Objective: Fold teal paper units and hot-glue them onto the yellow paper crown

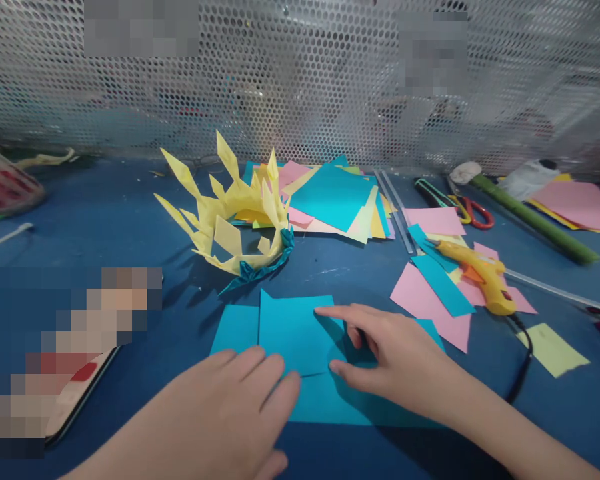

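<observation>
Blue paper (290,333) under left fingers (274,372), loosely side by side, thumb apart, and right fingers (345,312), index and thumb spread.

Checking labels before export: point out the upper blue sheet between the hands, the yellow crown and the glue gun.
Upper blue sheet (291,332): head view, middle of its upper face.
Yellow crown (206,230): head view, left side of its band.
Glue gun (485,272): head view, yellow body.

Head view | I see the left hand (225,403) over the near-left part of a teal piece (293,333) | right hand (397,350) pointing at its upper right | larger teal sheet (370,407) beneath | yellow crown (227,237) beyond
</observation>
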Motion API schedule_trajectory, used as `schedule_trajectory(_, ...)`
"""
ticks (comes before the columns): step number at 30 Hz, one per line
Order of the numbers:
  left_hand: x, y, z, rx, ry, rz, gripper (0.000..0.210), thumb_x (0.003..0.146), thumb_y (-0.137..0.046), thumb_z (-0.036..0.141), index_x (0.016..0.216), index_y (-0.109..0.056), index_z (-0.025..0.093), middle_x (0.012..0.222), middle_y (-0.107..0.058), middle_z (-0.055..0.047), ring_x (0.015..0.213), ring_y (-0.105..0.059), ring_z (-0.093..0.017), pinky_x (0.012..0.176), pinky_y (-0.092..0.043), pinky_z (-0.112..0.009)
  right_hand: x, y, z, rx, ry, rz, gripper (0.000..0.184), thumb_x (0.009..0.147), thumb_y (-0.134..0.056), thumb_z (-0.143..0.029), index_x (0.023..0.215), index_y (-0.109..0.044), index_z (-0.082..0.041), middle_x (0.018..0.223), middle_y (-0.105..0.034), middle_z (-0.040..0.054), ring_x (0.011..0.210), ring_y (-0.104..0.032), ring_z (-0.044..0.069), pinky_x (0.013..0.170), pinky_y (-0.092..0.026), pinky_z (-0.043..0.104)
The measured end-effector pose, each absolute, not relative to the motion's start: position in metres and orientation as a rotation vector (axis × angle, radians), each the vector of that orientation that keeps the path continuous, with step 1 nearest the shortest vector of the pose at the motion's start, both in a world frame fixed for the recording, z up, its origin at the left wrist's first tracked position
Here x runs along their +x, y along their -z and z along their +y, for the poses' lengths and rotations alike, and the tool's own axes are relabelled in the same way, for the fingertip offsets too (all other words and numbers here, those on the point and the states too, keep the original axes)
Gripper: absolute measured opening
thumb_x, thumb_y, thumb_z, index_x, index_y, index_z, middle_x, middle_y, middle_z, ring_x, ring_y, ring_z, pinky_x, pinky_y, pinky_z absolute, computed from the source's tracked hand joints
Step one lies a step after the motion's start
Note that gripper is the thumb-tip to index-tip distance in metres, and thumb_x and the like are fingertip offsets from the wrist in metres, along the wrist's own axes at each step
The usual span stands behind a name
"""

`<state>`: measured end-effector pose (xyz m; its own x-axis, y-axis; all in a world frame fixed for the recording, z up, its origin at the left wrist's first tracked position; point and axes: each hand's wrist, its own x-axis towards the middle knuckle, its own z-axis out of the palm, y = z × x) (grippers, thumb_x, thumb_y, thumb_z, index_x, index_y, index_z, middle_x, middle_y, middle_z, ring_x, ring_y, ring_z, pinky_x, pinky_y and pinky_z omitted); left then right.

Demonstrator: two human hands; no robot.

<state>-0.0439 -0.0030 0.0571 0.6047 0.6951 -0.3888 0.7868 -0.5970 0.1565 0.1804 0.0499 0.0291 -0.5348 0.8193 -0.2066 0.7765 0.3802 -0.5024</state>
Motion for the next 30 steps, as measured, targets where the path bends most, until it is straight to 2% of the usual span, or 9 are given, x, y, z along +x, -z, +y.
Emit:
schedule_trajectory(2,-0.037,-0.05,-0.003,2.557,0.362,1.187,0.045,0.087,-0.058,0.039,0.131,-0.054,0.028,0.121,-0.067,-0.006,0.105,-0.061,-0.026,0.084,-0.047,-0.036,0.179,-0.027,0.047,-1.468,-0.81,-2.552,0.055,0.076,-0.064,-0.028,0.129,-0.054,-0.034,0.076,-0.053,-0.0033,0.057,-0.049,0.012,0.051,-0.029,0.023)
schedule_trajectory(5,-0.032,-0.038,-0.005,2.559,0.348,1.195,0.061,0.084,-0.062,0.047,0.139,-0.043,0.03,0.13,-0.062,-0.007,0.115,-0.056,-0.027,0.095,-0.042,-0.04,0.177,-0.024,0.045,-1.501,-0.773,-2.532,0.055,0.074,-0.062,-0.026,0.129,-0.055,-0.033,0.079,-0.053,-0.002,0.059,-0.052,0.013,0.052,-0.031,0.023)
schedule_trajectory(9,-0.03,-0.033,-0.002,2.531,0.347,1.098,0.067,0.085,-0.053,0.057,0.143,-0.034,0.029,0.13,-0.061,-0.012,0.122,-0.052,-0.03,0.096,-0.041,-0.045,0.175,-0.021,0.044,-1.502,-0.76,-2.516,0.056,0.074,-0.06,-0.024,0.129,-0.055,-0.033,0.081,-0.053,-0.0009,0.064,-0.055,0.014,0.056,-0.035,0.024)
schedule_trajectory(13,-0.026,-0.043,0.0,2.506,0.395,1.121,0.069,0.083,-0.057,0.057,0.142,-0.037,0.027,0.128,-0.062,-0.012,0.118,-0.054,-0.031,0.095,-0.043,-0.046,0.175,-0.022,0.044,-1.511,-0.766,-2.513,0.054,0.075,-0.062,-0.025,0.128,-0.056,-0.032,0.083,-0.053,-0.0006,0.061,-0.054,0.013,0.055,-0.036,0.024)
schedule_trajectory(18,-0.031,-0.057,-0.002,2.487,0.435,1.135,0.055,0.083,-0.062,0.047,0.133,-0.051,0.027,0.122,-0.066,-0.01,0.115,-0.057,-0.03,0.098,-0.039,-0.049,0.177,-0.024,0.045,-1.524,-0.82,-2.511,0.052,0.077,-0.063,-0.028,0.128,-0.054,-0.032,0.087,-0.052,-0.001,0.052,-0.044,0.009,0.051,-0.033,0.023)
schedule_trajectory(25,-0.057,-0.051,-0.001,2.398,0.516,1.168,0.059,0.078,-0.066,0.036,0.134,-0.049,0.034,0.118,-0.068,-0.01,0.109,-0.059,-0.034,0.094,-0.041,-0.055,0.18,-0.027,0.047,-1.541,-0.878,-2.507,0.052,0.078,-0.062,-0.03,0.129,-0.053,-0.033,0.088,-0.053,-0.0005,0.056,-0.046,0.011,0.052,-0.035,0.023)
schedule_trajectory(30,-0.077,-0.039,-0.009,2.478,0.467,1.192,0.063,0.072,-0.061,0.025,0.134,-0.051,0.032,0.105,-0.072,-0.01,0.094,-0.063,-0.034,0.084,-0.046,-0.05,0.18,-0.03,0.048,-1.572,-0.92,-2.489,0.054,0.077,-0.063,-0.03,0.13,-0.053,-0.033,0.083,-0.053,-0.0001,0.065,-0.056,0.015,0.054,-0.036,0.024)
